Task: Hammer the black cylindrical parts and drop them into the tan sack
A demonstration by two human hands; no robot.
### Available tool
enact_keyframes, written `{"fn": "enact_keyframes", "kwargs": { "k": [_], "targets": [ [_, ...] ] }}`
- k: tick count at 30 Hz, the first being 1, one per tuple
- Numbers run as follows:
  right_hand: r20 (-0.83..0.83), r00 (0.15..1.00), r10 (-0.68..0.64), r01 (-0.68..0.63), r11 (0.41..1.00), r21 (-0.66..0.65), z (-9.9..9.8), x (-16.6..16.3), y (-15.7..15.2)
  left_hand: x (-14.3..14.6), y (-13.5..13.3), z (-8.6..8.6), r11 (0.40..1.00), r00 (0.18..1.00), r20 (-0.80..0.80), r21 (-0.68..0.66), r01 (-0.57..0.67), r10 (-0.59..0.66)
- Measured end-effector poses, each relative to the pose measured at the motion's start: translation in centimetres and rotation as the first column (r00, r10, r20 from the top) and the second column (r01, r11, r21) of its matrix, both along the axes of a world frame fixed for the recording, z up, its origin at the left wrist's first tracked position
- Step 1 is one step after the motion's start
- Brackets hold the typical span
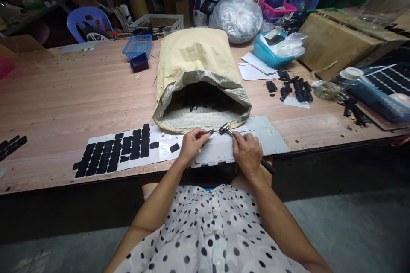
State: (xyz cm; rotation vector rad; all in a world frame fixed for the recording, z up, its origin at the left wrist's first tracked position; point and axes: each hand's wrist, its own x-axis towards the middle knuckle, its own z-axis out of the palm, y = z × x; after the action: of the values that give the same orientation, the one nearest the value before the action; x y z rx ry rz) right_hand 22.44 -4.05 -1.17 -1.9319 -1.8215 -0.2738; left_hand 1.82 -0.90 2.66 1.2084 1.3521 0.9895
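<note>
My left hand (193,146) pinches a small black part (210,132) above a grey-white board (267,132) at the table's front edge. In my right hand (248,152) is a small hammer (225,128). Its metal head points toward the left hand, and its black grip shows below my palm. Just beyond both hands lies a large yellow sack (195,51), its mouth open toward me, with dark pieces inside, hard to make out. To the left, rows of black rounded pads (102,155) lie on a white sheet, with one loose pad (174,148) nearer my left hand.
Several black parts (301,89) lie in a pile at right, near a teal basket (272,53) and a cardboard box (339,45). A blue basket (137,46) and a dark blue tray (139,63) stand left of the sack. Behind it sits a bulging plastic bag (236,19).
</note>
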Motion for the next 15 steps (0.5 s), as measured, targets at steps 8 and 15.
{"fn": "enact_keyframes", "kwargs": {
  "k": [8, 15],
  "targets": [
    [-0.345, 0.933, 0.102, -0.116, 0.993, -0.018, 0.9, 1.0, -0.5, 0.9, 0.4, -1.4, 0.916, 0.829, -0.556, 0.296, 0.272, -0.066],
    [-0.475, 0.847, 0.239, -0.263, 0.965, 0.016, 2.3, -0.4, -2.6, 0.4, 1.1, -1.5, 0.914, 0.799, -0.584, 0.231, 0.333, -0.143]
  ]
}}
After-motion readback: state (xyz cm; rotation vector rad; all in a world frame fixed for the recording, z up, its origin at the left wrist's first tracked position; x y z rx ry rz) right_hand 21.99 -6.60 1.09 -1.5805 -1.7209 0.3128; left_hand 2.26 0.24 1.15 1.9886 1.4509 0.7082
